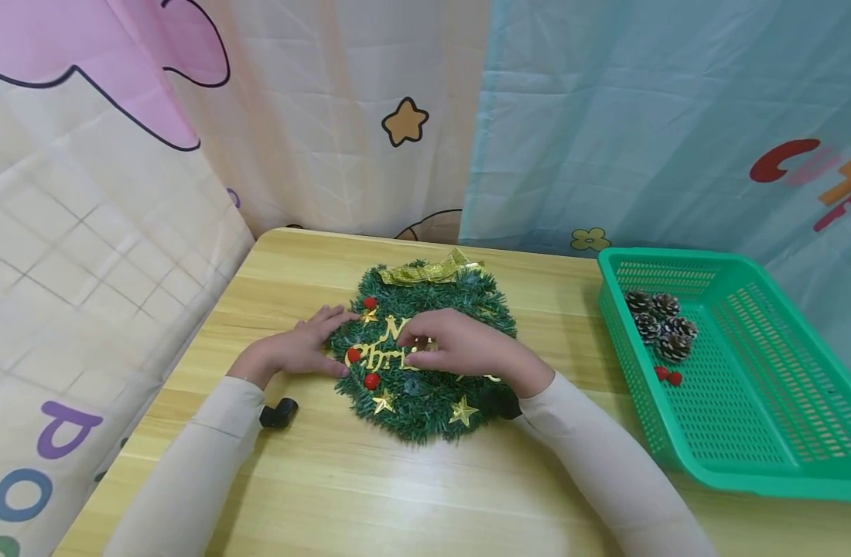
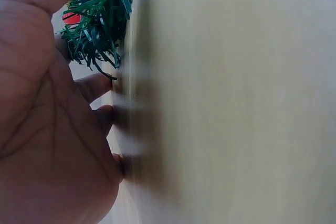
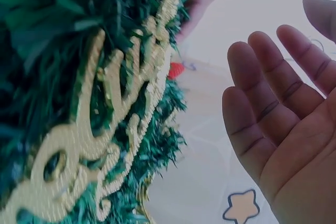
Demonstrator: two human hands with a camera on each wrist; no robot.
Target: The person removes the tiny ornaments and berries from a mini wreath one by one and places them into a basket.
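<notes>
A green tinsel wreath (image 1: 425, 418) lies on the wooden table, with gold lettering (image 1: 377, 357) across its middle. Red berries (image 1: 372, 381), gold stars (image 1: 463, 411) and a gold ribbon (image 1: 425, 273) decorate it. My left hand (image 1: 303, 344) rests at the wreath's left edge, fingers spread; in the left wrist view its fingertips reach the tabletop beside the green tinsel (image 2: 100, 30). Above the lettering hovers my right hand (image 1: 460, 344), fingers loosely bent and holding nothing. In the right wrist view, the right palm (image 3: 310, 150) is apart from the gold letters (image 3: 58, 177).
A green plastic basket (image 1: 616, 340) stands on the right side of the table. Inside are several pine cones (image 1: 665, 329) and red berries (image 1: 668, 377) along its left side. Printed curtains (image 1: 537, 131) hang behind and left of the table (image 1: 398, 495).
</notes>
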